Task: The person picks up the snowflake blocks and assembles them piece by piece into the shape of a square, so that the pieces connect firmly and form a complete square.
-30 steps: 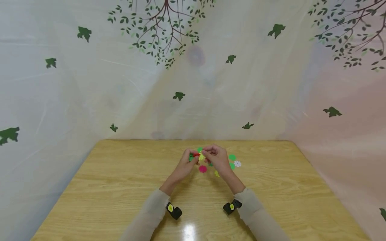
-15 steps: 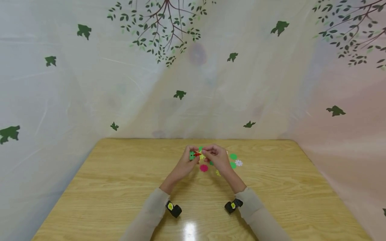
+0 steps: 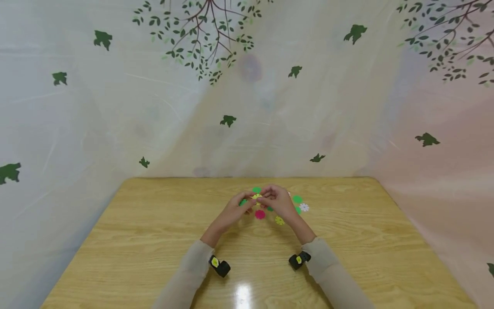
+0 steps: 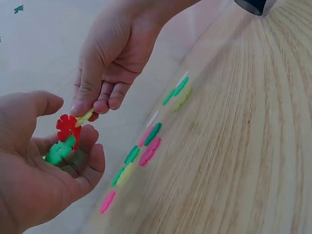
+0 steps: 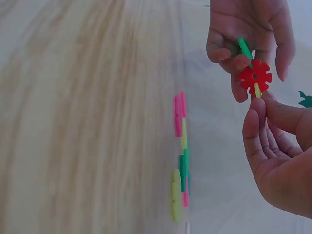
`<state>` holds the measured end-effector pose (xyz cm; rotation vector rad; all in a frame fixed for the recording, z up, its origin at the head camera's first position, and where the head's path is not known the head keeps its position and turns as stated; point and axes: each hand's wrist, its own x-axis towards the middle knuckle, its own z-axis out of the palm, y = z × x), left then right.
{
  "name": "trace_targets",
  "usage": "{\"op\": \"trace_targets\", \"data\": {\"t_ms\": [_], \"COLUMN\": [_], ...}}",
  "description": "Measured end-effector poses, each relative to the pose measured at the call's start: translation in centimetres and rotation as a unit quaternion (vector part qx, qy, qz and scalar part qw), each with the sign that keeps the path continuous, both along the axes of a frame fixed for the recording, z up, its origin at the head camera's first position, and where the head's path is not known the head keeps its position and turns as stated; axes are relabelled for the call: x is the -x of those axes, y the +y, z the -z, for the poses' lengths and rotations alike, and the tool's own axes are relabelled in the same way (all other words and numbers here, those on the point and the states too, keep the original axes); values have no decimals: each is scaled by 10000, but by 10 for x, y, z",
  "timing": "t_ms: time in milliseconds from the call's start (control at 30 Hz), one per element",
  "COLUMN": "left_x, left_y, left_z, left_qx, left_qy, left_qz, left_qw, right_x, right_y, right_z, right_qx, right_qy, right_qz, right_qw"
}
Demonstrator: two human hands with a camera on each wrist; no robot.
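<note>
My left hand [image 3: 233, 209] curls its fingers round a green notched disc [image 4: 59, 152], its thumb lifted away in the left wrist view. Joined to that disc is a red flower-shaped linking disc [image 5: 255, 76] with slots round its rim and a hole in the middle. From the other side, my right hand [image 3: 279, 203] pinches a yellow disc [image 4: 85, 117] between thumb and fingertips. The yellow piece meets the red one's edge, seen nearly edge-on in the right wrist view [image 5: 258, 89]. Both hands are raised over the table's far part.
Several loose discs lie on the wooden table [image 3: 154, 240] under and beside the hands: a pink one [image 3: 260, 214], a yellow one [image 3: 279, 220], a green one [image 3: 297, 199] and a white one [image 3: 304, 207]. A printed cloth [image 3: 185, 128] hangs behind the table's far edge.
The left hand has turned, its thumb closer to the right fingertips; the red disc, visible between the hands before, is hidden in the head view now. The right hand stays nearly in place.
</note>
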<state>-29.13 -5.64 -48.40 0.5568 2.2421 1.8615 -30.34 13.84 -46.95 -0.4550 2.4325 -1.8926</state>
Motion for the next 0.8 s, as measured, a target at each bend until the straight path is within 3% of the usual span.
{"op": "trace_targets", "data": {"t_ms": [167, 433, 633, 800], "left_x": [-1, 1, 2, 2], "left_y": [-1, 2, -1, -6], "left_z": [2, 5, 2, -3], "left_qx": [-315, -978, -1017, -1107], "left_qy": [-557, -1438, -1470, -1407], "left_qz": [-48, -723, -1072, -1348], "left_qw": [9979, 9821, 9780, 9746], "right_x": [1, 9, 20, 30], "right_y": [-2, 1, 11, 25], "right_z": [3, -6, -15, -18], "right_qx": [-19, -602, -1266, -1955], "right_qy": [16, 136, 275, 664], "right_qz": [-52, -483, -795, -1141], "right_qw": [10000, 9969, 9884, 9718]}}
